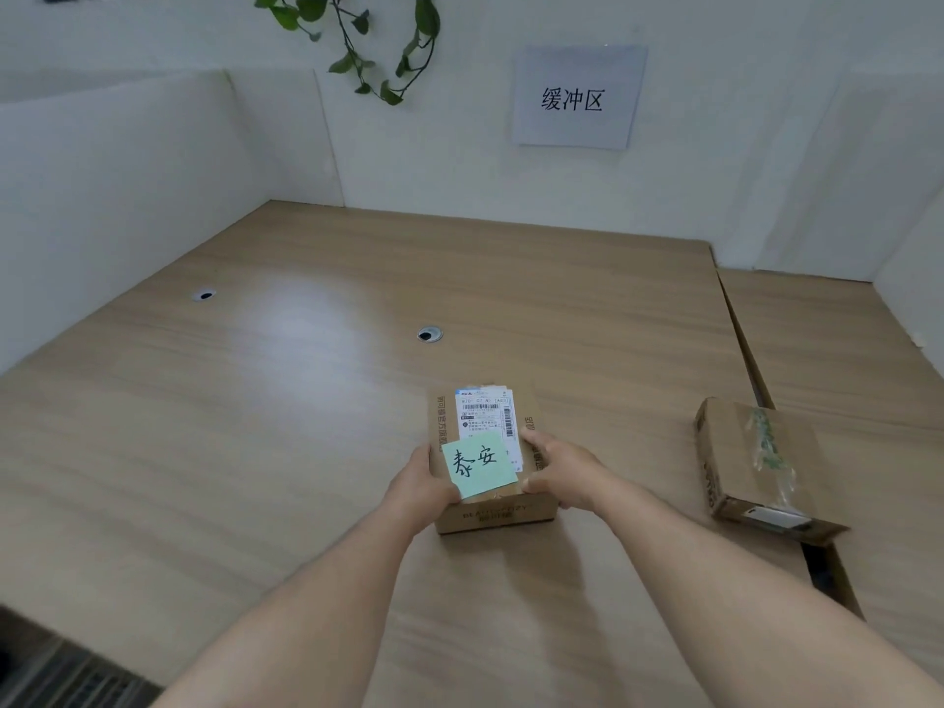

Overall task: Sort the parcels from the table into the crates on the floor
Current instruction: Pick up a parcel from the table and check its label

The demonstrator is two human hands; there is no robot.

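A small brown cardboard parcel point(485, 416) sits on the wooden table point(255, 401), near its front middle. It carries a white shipping label and a green sticky note point(477, 465) with handwritten characters. My left hand point(421, 485) grips the parcel's left side, thumb over the top edge. On the opposite side, my right hand point(564, 472) grips it the same way. A second cardboard parcel point(756, 462), taped along its top, lies to the right, straddling the gap between two tabletops.
White partition walls enclose the table at the back and left. A paper sign point(580, 97) hangs on the back wall, with a trailing green plant point(357, 43) to its left. Two cable holes point(430, 334) pierce the tabletop. Dark floor shows at the bottom left.
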